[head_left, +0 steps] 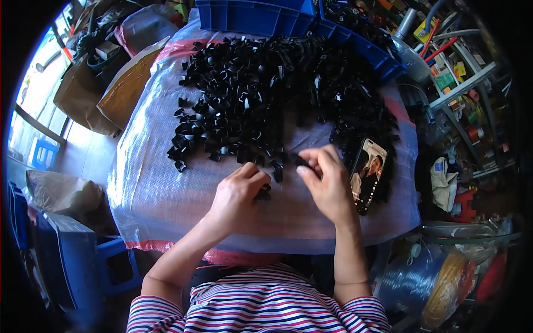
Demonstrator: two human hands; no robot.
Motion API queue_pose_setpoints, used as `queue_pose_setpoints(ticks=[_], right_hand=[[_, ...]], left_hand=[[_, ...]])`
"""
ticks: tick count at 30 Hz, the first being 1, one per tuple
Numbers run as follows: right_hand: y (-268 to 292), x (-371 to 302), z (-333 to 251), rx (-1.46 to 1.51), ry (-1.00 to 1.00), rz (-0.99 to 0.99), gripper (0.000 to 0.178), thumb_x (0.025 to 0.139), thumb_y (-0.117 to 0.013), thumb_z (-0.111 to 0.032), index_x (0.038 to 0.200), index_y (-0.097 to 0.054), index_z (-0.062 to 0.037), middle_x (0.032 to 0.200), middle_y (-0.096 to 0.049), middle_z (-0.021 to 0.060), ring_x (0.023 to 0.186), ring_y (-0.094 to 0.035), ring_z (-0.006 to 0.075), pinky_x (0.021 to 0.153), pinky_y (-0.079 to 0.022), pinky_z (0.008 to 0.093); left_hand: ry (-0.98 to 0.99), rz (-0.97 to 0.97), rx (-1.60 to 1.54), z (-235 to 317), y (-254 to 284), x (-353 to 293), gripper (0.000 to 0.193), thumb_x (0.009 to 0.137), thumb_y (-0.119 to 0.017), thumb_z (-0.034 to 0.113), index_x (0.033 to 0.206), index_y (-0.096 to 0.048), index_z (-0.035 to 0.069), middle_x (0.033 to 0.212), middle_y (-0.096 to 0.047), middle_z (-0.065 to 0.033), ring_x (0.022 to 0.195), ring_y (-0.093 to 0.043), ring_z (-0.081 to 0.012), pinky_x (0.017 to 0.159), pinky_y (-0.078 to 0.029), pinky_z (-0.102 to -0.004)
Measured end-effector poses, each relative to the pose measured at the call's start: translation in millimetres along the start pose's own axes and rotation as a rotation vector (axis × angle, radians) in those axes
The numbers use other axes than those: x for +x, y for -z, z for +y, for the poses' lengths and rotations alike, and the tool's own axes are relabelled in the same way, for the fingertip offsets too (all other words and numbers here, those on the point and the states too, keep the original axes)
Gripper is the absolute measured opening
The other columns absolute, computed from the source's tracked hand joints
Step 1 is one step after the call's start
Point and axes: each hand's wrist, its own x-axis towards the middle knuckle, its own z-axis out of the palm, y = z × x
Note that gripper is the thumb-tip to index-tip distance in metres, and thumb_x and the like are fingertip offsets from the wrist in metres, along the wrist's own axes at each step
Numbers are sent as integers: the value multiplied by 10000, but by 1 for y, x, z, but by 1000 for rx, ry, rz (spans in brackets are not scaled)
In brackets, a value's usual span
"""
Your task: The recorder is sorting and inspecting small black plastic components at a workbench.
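Observation:
Many small black plastic pieces (227, 105) lie heaped over the far half of a white woven sheet (152, 205). My left hand (239, 194) is closed at the near edge of the heap, with a black plastic piece (263, 193) at its fingertips, partly hidden by the fingers. To its right, my right hand (328, 183) has thumb and forefinger curled together around a small dark piece (301, 161), whose exact shape I cannot make out. One loose black piece (277, 173) rests between the two hands. Beside my right hand a phone (367, 173) leans with its screen lit.
Blue plastic crates (255, 19) stand along the far edge, and the right one (361, 53) holds more black parts. Sacks (83, 94) crowd the left side. Metal shelving (463, 89) and a wrapped spool (416, 277) are on the right. A blue crate (119, 266) sits low at left.

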Motion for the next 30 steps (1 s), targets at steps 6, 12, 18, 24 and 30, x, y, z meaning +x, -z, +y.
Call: queue_pose_setpoints(ticks=[6, 12, 18, 24, 30], right_hand=[[-9, -46, -20, 329, -121, 59, 236, 884, -571, -144, 1055, -510, 6, 782, -583, 40, 668, -551, 121, 635, -456, 236], [-12, -60, -17, 426, -231, 79, 233, 883, -574, -137, 1067, -524, -3, 852, -604, 86, 778, -596, 155, 701, -471, 252], [-12, -65, -23, 519, -248, 82, 251, 899, -557, -181, 1081, -531, -10, 830, -566, 20, 643, -479, 36, 550, -382, 165], [-14, -62, -23, 267, -31, 104, 230, 885, -575, -157, 1052, -550, -1, 866, -627, 106, 744, -612, 191, 679, -476, 262], [-18, -60, -29, 307, -138, 106, 247, 911, -534, -203, 1027, -571, 12, 836, -619, 62, 748, -559, 116, 678, -446, 242]], left_hand=[[409, -10, -1202, 4, 6, 6, 176, 742, -602, -58, 875, -675, 31, 808, -591, -26, 667, -567, -128, 633, -462, -243], [556, -49, -1384, 15, 14, 9, 136, 818, -613, 83, 933, -580, 19, 828, -635, -92, 726, -652, -188, 621, -506, -266], [595, -14, -1408, 13, 10, 7, 137, 859, -593, 165, 924, -570, 47, 761, -650, -91, 602, -621, -145, 531, -458, -235], [677, -43, -1648, 10, -4, 5, 154, 890, -549, 163, 995, -572, 52, 746, -646, -104, 607, -634, -152, 522, -507, -229], [658, 40, -1650, 16, -5, 3, 130, 888, -558, 164, 957, -552, 53, 725, -626, -85, 588, -618, -140, 507, -494, -225]])
